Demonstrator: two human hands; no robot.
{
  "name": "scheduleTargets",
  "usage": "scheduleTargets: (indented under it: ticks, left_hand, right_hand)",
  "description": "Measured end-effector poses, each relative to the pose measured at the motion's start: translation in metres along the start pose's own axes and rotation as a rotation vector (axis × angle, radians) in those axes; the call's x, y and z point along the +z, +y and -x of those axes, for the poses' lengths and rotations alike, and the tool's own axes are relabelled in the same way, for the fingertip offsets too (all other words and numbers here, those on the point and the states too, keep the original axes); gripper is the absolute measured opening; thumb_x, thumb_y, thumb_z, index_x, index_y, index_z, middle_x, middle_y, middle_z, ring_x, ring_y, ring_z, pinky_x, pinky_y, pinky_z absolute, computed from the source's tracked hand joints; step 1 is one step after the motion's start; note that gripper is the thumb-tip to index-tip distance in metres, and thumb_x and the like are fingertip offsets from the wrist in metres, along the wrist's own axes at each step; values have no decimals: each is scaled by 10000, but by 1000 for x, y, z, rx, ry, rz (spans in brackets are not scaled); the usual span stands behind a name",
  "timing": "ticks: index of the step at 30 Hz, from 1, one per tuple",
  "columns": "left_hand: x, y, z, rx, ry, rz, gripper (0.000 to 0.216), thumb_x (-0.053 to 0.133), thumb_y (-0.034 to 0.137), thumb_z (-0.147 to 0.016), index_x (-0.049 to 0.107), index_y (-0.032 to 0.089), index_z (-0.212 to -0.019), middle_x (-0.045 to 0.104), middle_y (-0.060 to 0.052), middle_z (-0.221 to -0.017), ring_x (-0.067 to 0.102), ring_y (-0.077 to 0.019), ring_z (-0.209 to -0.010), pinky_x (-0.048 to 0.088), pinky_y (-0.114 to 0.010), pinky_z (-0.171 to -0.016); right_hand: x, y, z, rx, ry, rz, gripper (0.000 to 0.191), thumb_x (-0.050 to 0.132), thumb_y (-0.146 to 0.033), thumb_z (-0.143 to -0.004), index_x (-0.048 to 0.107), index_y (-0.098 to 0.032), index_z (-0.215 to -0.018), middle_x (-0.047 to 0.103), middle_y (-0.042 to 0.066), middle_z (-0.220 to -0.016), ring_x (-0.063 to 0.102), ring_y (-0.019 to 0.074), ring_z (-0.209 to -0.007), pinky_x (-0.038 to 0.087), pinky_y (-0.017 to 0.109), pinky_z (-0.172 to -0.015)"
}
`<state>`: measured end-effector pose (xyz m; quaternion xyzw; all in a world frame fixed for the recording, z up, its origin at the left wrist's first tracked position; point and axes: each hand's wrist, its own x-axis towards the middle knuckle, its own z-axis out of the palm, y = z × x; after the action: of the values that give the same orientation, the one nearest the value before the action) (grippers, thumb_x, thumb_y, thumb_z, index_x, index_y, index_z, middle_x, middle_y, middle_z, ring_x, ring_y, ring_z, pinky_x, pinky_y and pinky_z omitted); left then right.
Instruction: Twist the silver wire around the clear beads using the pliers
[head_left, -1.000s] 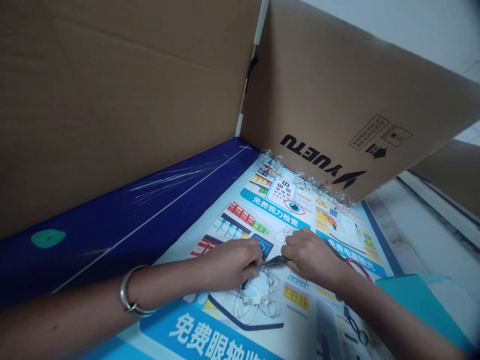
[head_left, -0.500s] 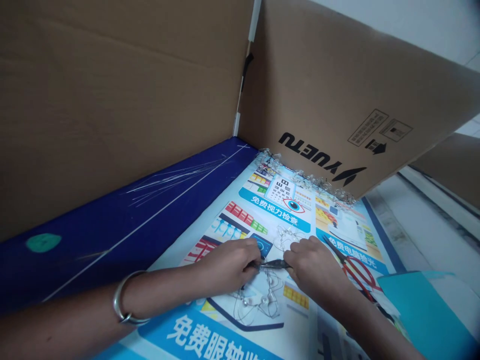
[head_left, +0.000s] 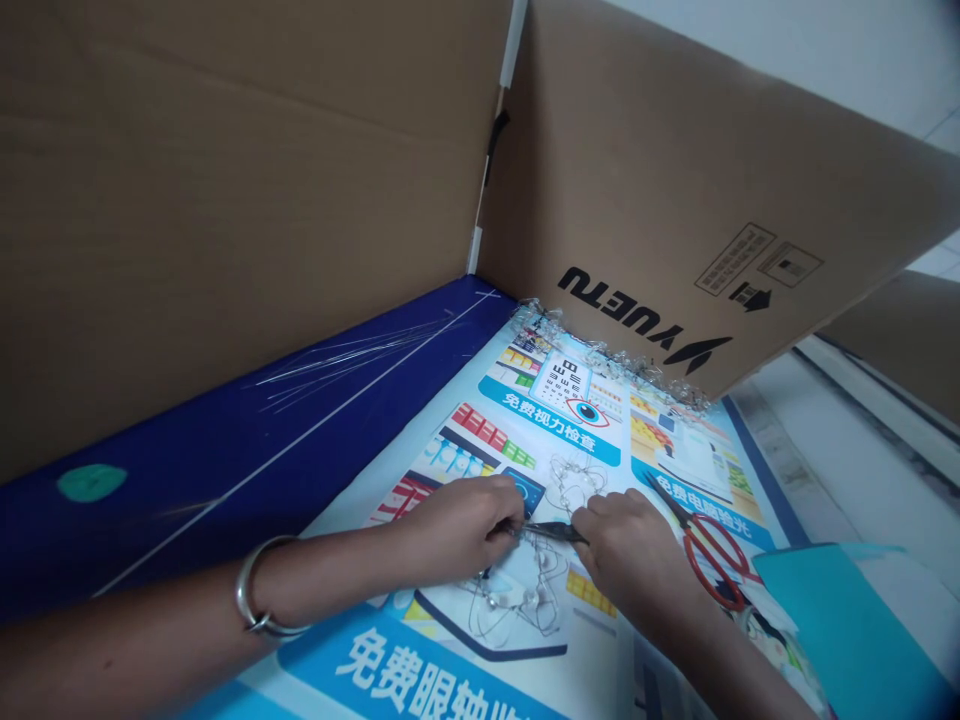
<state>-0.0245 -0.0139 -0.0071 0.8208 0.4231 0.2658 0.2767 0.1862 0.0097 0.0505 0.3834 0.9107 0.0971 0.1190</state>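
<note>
My right hand [head_left: 619, 540] is closed round a pair of pliers [head_left: 553, 531], whose dark jaws point left. The tips of the jaws meet the fingers of my left hand [head_left: 472, 530], which are pinched together. A beaded wire piece [head_left: 517, 605] with thin looped strands hangs or lies just below those fingers, and its upper end runs up to them. Exactly how the jaws sit on the wire is hidden by the fingers. Beyond the pliers, another looped beaded wire shape [head_left: 576, 480] rests on the printed poster sheet [head_left: 551, 455].
Red-handled scissors [head_left: 716, 560] lie right of my right forearm, beside a teal sheet [head_left: 847, 620]. Loose straight wires [head_left: 360, 355] are on the dark blue strip at left. A row of beaded wire pieces [head_left: 622, 362] lines the foot of the cardboard wall [head_left: 712, 200].
My right hand has shifted slightly right and down, with the pliers tilting a little. My left hand keeps its pinch almost in the same place.
</note>
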Motion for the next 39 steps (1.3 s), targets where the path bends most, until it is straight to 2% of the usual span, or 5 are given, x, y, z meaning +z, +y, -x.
scheduleTargets:
  ticks: [10,16,22,32,39]
  left_hand:
    - [-4,3,1,4,2,104,182,505,145,-788,603,207,-929,552,-14,-828,527,-161,-794,398,-256,-683]
    - [-6,7,1,-38,42,220,124,529,110,-754,595,185,-826,531,-13,-866,522,-138,-772,412,-247,-676]
    - [-5,5,3,-11,124,259,153,563,76,-685,576,185,-792,517,-40,-1056,490,-181,-998,397,-291,-834]
    - [-1,8,7,-169,-6,453,114,485,102,-718,491,176,-805,537,31,-676,459,-92,-563,339,-198,-507]
    - [-3,11,10,-281,-47,723,227,502,152,-768,434,201,-978,470,50,-665,427,-90,-559,345,-206,-516]
  right_hand:
    - [10,-4,7,98,19,-71,40,563,-239,-780,567,-219,-745,597,-1,-734,516,165,-703,257,294,-652]
    - [16,-4,10,117,27,-112,48,550,-257,-789,565,-223,-760,598,-6,-738,524,165,-703,268,289,-646]
    - [19,-7,10,127,36,-147,42,552,-235,-786,573,-216,-755,601,-6,-721,530,161,-697,275,285,-645]
    - [18,-13,12,108,71,-237,145,536,-181,-779,603,-226,-899,630,1,-777,553,164,-742,302,279,-666]
    - [20,-13,12,146,61,-330,199,540,-196,-784,605,-249,-964,641,0,-822,565,172,-781,326,278,-709]
